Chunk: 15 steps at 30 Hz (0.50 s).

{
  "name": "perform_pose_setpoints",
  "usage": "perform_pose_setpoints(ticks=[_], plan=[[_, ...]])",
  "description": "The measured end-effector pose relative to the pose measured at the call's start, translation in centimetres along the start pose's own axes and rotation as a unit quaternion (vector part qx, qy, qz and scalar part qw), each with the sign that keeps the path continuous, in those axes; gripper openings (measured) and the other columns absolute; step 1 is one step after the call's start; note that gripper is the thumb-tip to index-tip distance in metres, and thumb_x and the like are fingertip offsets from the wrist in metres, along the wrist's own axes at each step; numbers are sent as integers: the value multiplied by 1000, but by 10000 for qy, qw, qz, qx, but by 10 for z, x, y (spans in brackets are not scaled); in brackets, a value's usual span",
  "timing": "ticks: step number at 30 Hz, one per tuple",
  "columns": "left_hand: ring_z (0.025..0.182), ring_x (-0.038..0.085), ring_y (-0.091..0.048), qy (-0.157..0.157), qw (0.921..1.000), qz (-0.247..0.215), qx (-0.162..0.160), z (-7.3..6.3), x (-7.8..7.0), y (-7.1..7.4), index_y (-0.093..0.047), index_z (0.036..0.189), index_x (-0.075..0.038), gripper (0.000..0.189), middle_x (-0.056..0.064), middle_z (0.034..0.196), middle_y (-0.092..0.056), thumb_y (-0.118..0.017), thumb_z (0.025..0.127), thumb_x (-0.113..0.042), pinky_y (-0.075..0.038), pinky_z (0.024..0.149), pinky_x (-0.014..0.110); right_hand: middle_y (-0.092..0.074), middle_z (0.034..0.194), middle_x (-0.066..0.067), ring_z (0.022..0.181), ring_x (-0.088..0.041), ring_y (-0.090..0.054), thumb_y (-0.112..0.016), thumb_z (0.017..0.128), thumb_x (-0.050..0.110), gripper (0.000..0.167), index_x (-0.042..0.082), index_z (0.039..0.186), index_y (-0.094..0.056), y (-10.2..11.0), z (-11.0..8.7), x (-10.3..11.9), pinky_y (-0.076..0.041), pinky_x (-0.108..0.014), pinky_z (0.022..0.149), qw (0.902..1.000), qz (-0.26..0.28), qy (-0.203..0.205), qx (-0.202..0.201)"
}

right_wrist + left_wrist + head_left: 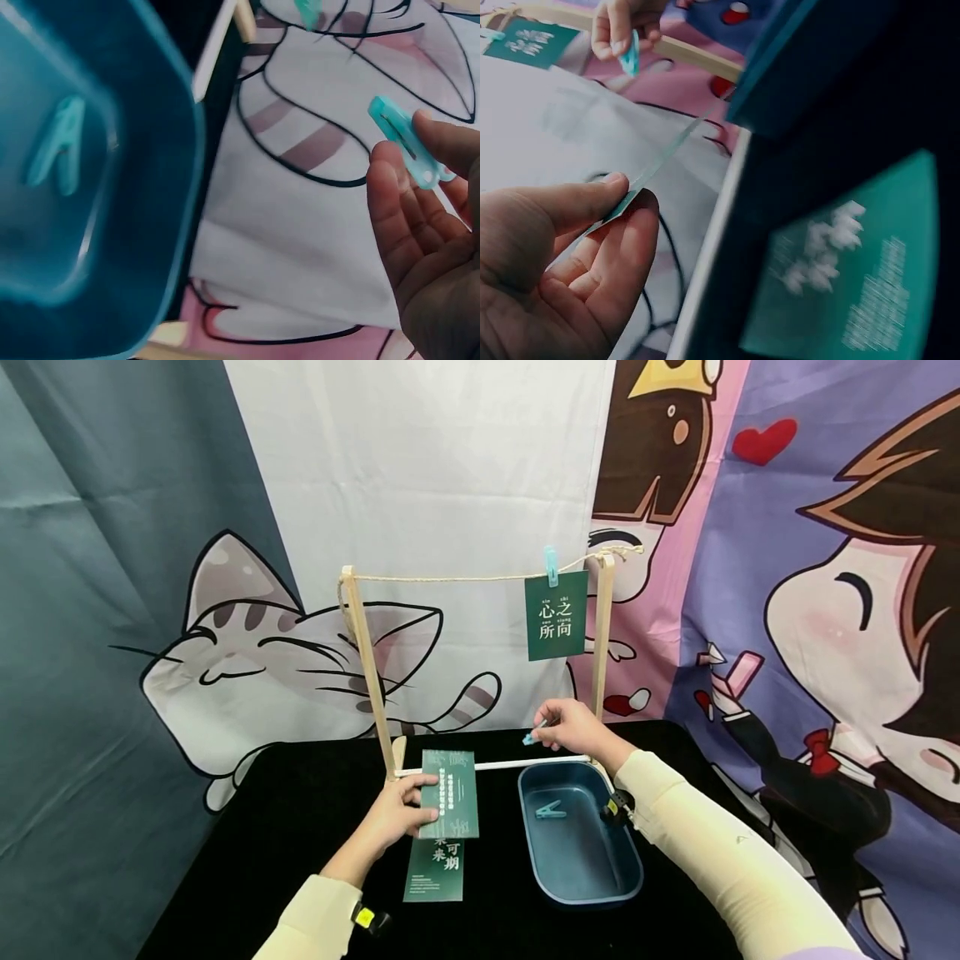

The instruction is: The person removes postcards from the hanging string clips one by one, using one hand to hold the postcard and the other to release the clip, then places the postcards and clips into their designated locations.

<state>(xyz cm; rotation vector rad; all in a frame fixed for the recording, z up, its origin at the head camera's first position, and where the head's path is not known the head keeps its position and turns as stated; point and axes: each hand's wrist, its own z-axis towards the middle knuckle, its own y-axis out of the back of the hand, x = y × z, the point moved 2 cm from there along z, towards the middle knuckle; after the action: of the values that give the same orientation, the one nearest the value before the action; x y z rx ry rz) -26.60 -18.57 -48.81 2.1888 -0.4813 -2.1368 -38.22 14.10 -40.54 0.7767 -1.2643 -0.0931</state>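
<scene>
My left hand (401,810) pinches a green printed card (457,797) by its left edge, thumb on one face and fingers behind, as the left wrist view shows. Below it a second green card (435,878) lies on the black cloth, its upper part hidden by the held one. Between thumb and fingers of my right hand (570,727) is a light-blue clothespin (409,142), held above the far end of a blue basin (581,889). Another clothespin (551,811) lies inside that basin.
Behind the hands stands a wooden frame (367,668) with a string (442,579) across its top. Near the right post hangs a green card (557,627), clipped by a blue clothespin (551,567). Printed cartoon curtains (450,460) rise behind the black-covered table (247,860).
</scene>
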Motion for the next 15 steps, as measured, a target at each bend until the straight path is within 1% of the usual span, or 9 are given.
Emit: perform_pose_setpoints(ticks=[2,5,8,10,12,15], plan=[[60,16,-58,115,9998,74,155,-7,12,1,-57,138,-2,55,6,76,-57,-77,87,-1,-57,54,38,-67,77,-6,70,-29,-65,-76,90,8,12,7,92,-65,-2,-4,-9,-57,-37,62,9997,-212,-75,98],[55,14,-55,214,9991,49,358,-14,27,0,-57,136,-1,53,2,72,-50,-76,87,0,-58,52,34,-65,74,-5,66,-22,-62,-76,90,6,12,5,92,-65,-7,-12,-22,-55,-33,59,9991,-280,-171,284],[52,12,-54,327,9980,-22,540,-21,37,-2,-57,135,1,53,2,71,-49,-77,86,2,-58,50,32,-65,72,-6,63,-20,-61,-76,89,3,12,2,92,-64,-13,-20,-34,-55,-33,57,9977,-285,-242,572],[51,11,-54,397,9971,-34,643,-24,43,-4,-57,134,2,53,2,70,-50,-78,85,1,-57,50,30,-66,72,-5,62,-17,-60,-77,87,3,12,2,91,-65,-19,-26,-42,-53,-32,57,9962,-401,-275,725],[51,10,-55,455,9961,-52,754,-26,47,-7,-57,134,2,54,3,70,-51,-78,85,1,-57,50,29,-66,72,-3,63,-15,-58,-79,85,4,13,3,88,-66,-24,-31,-48,-51,-30,59,9941,-647,-309,820],[48,10,-55,500,9950,-15,862,-28,52,-10,-57,134,3,54,3,68,-52,-78,84,2,-57,49,29,-65,71,2,64,-11,-55,-82,82,6,13,6,83,-69,-31,-37,-57,-49,-27,60,9893,-1139,-357,839]])
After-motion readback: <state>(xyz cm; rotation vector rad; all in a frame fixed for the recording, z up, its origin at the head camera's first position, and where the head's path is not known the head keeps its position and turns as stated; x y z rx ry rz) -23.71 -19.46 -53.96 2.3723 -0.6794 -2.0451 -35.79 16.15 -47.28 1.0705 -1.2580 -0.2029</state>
